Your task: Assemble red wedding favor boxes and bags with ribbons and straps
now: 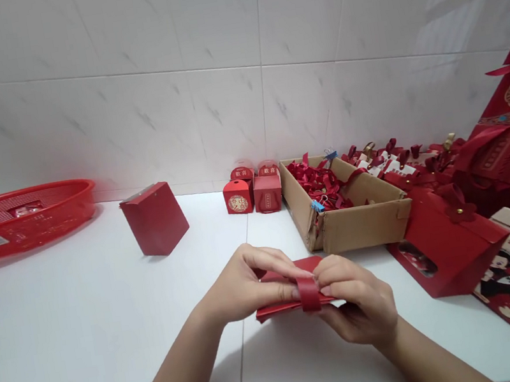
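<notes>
One pale tiled wall (130, 49) fills the background, well beyond my hands, and a white counter (90, 346) spreads beneath them. To the right of my grip are crowded red gift bags and boxes (492, 160). Far off to the left is a red plastic basket (69, 214). Beyond my grip and to its right, an open cardboard box (367, 225) holds a tangle of dark red ribbons (322, 190). Beyond and to the left, a plain red box (158, 222) stands tilted. My left hand (250, 282) and right hand (359, 297) are close together, each with its fingers closed on a flattish red packet (276, 310), held just above the counter. Small red boxes (239, 198) sit straight beyond my grip, near the wall. Between my fingertips, a glossy red strap (309, 295) curves over the packet's near edge.
</notes>
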A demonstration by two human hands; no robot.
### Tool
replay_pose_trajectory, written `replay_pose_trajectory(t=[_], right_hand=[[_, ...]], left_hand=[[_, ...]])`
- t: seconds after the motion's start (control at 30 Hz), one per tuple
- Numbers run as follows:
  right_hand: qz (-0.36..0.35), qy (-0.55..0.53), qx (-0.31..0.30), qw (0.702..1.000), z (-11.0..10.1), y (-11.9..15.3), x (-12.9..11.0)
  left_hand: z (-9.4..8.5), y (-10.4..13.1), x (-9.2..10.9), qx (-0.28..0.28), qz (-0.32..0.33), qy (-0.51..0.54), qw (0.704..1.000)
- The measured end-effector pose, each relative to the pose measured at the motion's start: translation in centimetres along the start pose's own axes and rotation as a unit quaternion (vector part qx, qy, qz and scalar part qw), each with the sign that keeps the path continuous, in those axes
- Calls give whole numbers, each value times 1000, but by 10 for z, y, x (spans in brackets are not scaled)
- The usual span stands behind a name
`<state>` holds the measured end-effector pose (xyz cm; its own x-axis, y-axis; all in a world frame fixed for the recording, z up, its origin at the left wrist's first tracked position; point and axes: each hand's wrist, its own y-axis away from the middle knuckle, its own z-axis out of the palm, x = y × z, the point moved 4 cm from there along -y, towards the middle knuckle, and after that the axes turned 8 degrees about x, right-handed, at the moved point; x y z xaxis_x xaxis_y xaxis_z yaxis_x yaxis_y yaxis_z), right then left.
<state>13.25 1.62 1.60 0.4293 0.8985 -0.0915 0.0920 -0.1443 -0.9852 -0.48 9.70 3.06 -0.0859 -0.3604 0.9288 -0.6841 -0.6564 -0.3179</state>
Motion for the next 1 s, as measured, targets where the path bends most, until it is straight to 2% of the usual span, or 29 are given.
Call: replay_pose_trajectory(t=[0.1, 0.27, 0.43, 0.73, 0.9, 1.0], right_hand=[[-4, 13, -3, 1000, -1, -2, -2], [-5, 20, 0, 1000, -1, -4, -3], [-14, 10, 24, 1000, -2, -3, -1], [-12, 3, 40, 999, -2, -1, 2], [-5, -3, 36, 999, -1, -2, 3], [1, 0, 37, 999, -1, -1, 3]], left_hand=[[-1, 1, -1, 14, -26, -15, 999], [0, -1, 3, 51, 2, -6, 999], [-1, 0, 3, 95, -13, 33, 995], [-3, -1, 2, 77, -20, 96, 992], [-4, 0, 1, 88, -17, 112, 990], [-1, 2, 0, 58, -21, 140, 988]])
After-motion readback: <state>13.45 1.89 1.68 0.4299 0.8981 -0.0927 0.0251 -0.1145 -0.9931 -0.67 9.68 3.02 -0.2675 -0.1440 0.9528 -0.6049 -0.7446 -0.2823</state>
